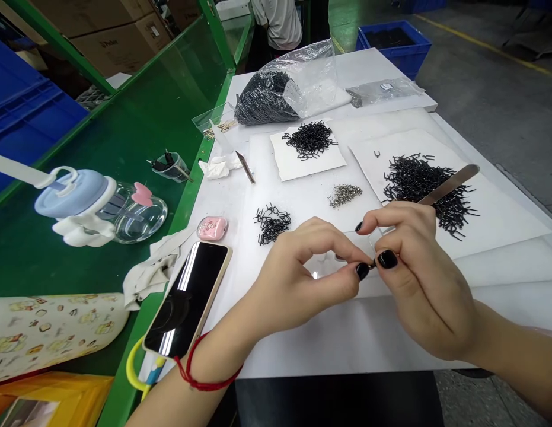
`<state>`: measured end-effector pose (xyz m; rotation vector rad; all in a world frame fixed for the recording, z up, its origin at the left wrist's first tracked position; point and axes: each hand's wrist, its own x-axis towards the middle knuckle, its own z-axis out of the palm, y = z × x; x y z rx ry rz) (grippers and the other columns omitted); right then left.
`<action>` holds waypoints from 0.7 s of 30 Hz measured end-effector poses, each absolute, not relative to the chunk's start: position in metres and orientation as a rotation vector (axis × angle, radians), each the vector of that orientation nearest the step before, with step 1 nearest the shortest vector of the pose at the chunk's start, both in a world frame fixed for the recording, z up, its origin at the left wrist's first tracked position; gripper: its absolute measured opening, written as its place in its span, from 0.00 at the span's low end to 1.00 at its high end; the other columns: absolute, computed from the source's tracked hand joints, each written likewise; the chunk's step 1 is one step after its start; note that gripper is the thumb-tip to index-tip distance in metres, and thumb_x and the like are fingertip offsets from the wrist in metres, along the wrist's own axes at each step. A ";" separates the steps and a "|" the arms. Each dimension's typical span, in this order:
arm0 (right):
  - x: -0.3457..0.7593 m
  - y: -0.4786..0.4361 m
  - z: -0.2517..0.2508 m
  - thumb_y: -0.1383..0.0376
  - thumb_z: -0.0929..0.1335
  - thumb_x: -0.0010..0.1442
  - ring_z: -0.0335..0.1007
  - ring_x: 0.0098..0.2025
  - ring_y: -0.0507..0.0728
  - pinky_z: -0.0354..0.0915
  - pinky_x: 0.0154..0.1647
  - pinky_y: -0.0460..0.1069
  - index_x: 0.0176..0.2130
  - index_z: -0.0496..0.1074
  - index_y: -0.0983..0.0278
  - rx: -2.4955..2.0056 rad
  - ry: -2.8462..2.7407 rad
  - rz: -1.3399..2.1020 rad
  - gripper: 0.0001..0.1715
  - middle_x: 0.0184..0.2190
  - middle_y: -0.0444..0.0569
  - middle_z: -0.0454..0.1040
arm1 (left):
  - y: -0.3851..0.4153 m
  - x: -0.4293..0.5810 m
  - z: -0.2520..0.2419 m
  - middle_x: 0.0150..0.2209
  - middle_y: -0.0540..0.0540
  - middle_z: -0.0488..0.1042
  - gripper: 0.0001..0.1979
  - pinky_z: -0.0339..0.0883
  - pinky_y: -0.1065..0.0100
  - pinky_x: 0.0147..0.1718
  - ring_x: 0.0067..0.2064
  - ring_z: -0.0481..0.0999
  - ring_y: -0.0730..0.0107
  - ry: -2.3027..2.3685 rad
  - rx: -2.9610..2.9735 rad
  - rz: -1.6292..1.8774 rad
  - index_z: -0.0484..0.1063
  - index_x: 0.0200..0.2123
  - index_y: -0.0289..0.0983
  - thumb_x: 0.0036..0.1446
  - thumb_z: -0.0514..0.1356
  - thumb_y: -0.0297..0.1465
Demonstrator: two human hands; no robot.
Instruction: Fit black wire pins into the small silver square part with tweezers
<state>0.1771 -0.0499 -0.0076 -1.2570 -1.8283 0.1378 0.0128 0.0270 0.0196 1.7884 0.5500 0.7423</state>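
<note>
Black wire piece (372, 265), small and partly hidden, held between the fingertips of both hands above a white worktop (393, 338). Left hand (302, 279): forearm entering from lower left, red string bracelet (202, 370) at the wrist, fingers curled and closed in a tight pinch. Right hand (420, 276): raised opposite, fingers bent, black-painted nails meeting the piece from the other side. The grip of each hand is clenched on this one piece, with the fingertips touching it. Metal spatula (449, 185): projects from behind the right hand toward upper right, over the largest heap; whether that hand grasps it cannot be told. Largest heap of bent black wire pieces (420, 193): on a white paper sheet (502, 228), just beyond the right hand. Smaller heap of wire pieces (309, 139): on a white paper square (302, 163), farther off. Loose wire cluster (271, 224): near the left hand. Grey metallic granules (344, 194): between the heaps. Clear plastic bag (297, 80): at the far end, holding black pieces. Smartphone (185, 299): beside the left forearm, on the worktop edge. Pink earbud case (211, 228): just beyond the smartphone.
</note>
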 end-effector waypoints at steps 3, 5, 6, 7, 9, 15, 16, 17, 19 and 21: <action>0.178 -0.050 -0.008 0.74 0.58 0.61 0.58 0.50 0.62 0.54 0.54 0.65 0.34 0.60 0.64 -1.247 -1.851 0.139 0.07 0.41 0.55 0.66 | 0.026 0.014 0.019 0.28 0.48 0.77 0.08 0.68 0.64 0.39 0.36 0.74 0.67 0.567 1.793 0.751 0.77 0.28 0.37 0.48 0.61 0.20; 0.178 -0.050 -0.008 0.74 0.58 0.61 0.57 0.50 0.62 0.54 0.54 0.65 0.34 0.59 0.63 -1.249 -1.854 0.141 0.07 0.41 0.55 0.65 | 0.026 0.014 0.019 0.27 0.49 0.77 0.08 0.67 0.64 0.39 0.35 0.74 0.66 0.574 1.794 0.759 0.77 0.28 0.37 0.47 0.61 0.20; 0.179 -0.049 -0.008 0.74 0.58 0.61 0.58 0.50 0.61 0.54 0.54 0.65 0.34 0.59 0.63 -1.248 -1.851 0.150 0.07 0.41 0.55 0.65 | 0.026 0.015 0.019 0.27 0.49 0.77 0.08 0.67 0.65 0.39 0.35 0.74 0.67 0.576 1.794 0.760 0.77 0.28 0.37 0.47 0.61 0.20; 0.179 -0.049 -0.007 0.74 0.58 0.62 0.58 0.50 0.61 0.54 0.54 0.63 0.34 0.59 0.63 -1.248 -1.842 0.165 0.08 0.41 0.55 0.65 | 0.026 0.014 0.019 0.28 0.49 0.77 0.08 0.67 0.65 0.39 0.35 0.74 0.67 0.576 1.793 0.759 0.77 0.29 0.37 0.48 0.61 0.20; 0.179 -0.048 -0.006 0.74 0.58 0.63 0.58 0.51 0.59 0.54 0.54 0.61 0.33 0.60 0.64 -1.249 -1.818 0.208 0.08 0.41 0.54 0.65 | 0.026 0.014 0.019 0.28 0.48 0.77 0.09 0.68 0.65 0.39 0.36 0.74 0.67 0.570 1.791 0.751 0.77 0.30 0.37 0.48 0.61 0.19; 0.179 -0.048 -0.005 0.72 0.58 0.64 0.57 0.51 0.58 0.54 0.54 0.58 0.32 0.61 0.64 -1.260 -1.776 0.259 0.10 0.41 0.54 0.65 | 0.029 0.013 0.018 0.30 0.47 0.77 0.08 0.68 0.65 0.40 0.37 0.74 0.67 0.532 1.796 0.737 0.78 0.32 0.36 0.52 0.62 0.20; 0.179 -0.048 -0.006 0.72 0.57 0.64 0.57 0.51 0.58 0.54 0.53 0.58 0.32 0.61 0.64 -1.255 -1.779 0.254 0.10 0.41 0.54 0.65 | 0.029 0.013 0.018 0.30 0.47 0.77 0.08 0.67 0.65 0.40 0.37 0.74 0.67 0.532 1.797 0.740 0.78 0.32 0.36 0.51 0.62 0.20; 0.179 -0.049 -0.006 0.73 0.57 0.64 0.57 0.51 0.58 0.54 0.53 0.58 0.32 0.61 0.64 -1.251 -1.783 0.246 0.10 0.41 0.54 0.65 | 0.029 0.013 0.018 0.30 0.47 0.77 0.08 0.67 0.65 0.40 0.37 0.74 0.67 0.533 1.797 0.743 0.78 0.32 0.36 0.51 0.61 0.20; 0.179 -0.048 -0.007 0.73 0.57 0.64 0.57 0.51 0.59 0.54 0.53 0.59 0.32 0.60 0.64 -1.239 -1.799 0.225 0.09 0.41 0.53 0.65 | 0.028 0.013 0.017 0.30 0.47 0.78 0.08 0.67 0.65 0.40 0.37 0.74 0.67 0.533 1.798 0.747 0.78 0.31 0.36 0.50 0.61 0.19; 0.179 -0.048 -0.008 0.74 0.57 0.63 0.57 0.51 0.59 0.54 0.53 0.60 0.33 0.60 0.64 -1.232 -1.820 0.201 0.08 0.40 0.53 0.65 | 0.027 0.013 0.017 0.29 0.47 0.78 0.09 0.67 0.64 0.40 0.36 0.74 0.67 0.538 1.800 0.752 0.78 0.31 0.36 0.49 0.61 0.19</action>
